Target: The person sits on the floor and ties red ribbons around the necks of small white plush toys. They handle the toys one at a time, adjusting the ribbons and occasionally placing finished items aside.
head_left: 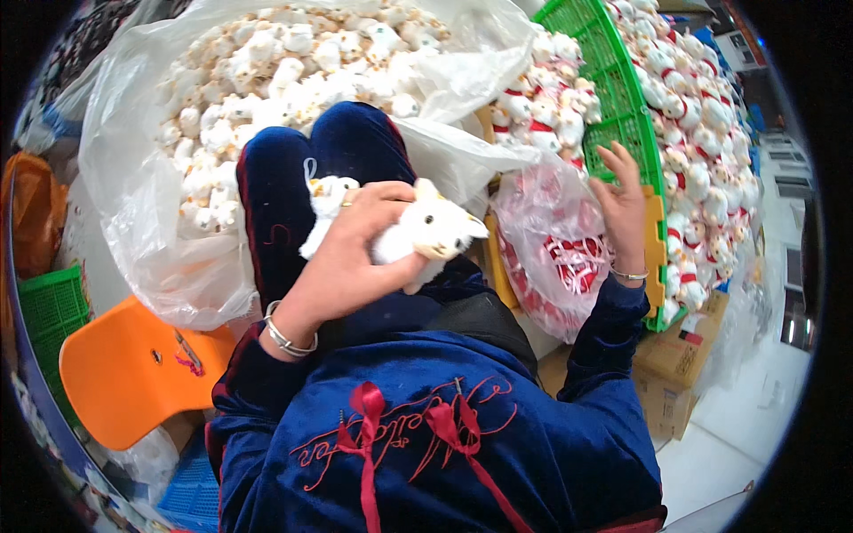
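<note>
My left hand (360, 258) is wrapped round a white plush toy (431, 229) with pointed ears and dark eyes, held over my lap. A second white plush toy (327, 202), with a thin white loop on top, shows just behind my fingers; whether the hand grips it too I cannot tell. To the right, my right hand (625, 209) is raised with its fingers curved and apart, nothing in them. It is beside a clear plastic bag (533, 213) with red-and-white pieces (577, 262) inside.
A big translucent sack (124, 178) full of white plush toys stands before my knees. Toys with red neck bands fill a green crate (613, 80) and a heap (693, 169) at the right. An orange stool (124, 373) holds a small tool. Cardboard boxes (666, 391) stand at the lower right.
</note>
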Available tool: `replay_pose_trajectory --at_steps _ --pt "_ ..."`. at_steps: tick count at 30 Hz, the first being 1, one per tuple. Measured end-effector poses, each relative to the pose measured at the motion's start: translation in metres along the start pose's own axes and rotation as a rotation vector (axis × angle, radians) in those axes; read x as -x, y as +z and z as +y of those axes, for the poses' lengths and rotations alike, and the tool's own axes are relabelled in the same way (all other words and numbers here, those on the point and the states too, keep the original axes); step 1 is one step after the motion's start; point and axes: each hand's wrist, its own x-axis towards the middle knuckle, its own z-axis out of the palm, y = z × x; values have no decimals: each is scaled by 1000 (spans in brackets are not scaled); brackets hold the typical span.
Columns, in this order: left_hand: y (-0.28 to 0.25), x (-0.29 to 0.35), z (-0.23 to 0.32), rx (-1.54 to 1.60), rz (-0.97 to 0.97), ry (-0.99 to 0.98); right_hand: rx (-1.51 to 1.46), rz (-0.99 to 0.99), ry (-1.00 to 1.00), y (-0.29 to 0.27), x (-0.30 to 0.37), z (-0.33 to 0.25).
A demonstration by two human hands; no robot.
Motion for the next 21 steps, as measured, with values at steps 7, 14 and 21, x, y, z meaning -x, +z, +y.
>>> replay_pose_trajectory --at_steps 7,14,21 --pt "0 14 -2 746 -103 -439 -75 -112 435 -48 53 60" --pt "2 17 0 661 -62 -492 372 -532 698 -6 140 149" --pt "-2 13 0 644 -111 -498 468 -479 582 -7 173 189"
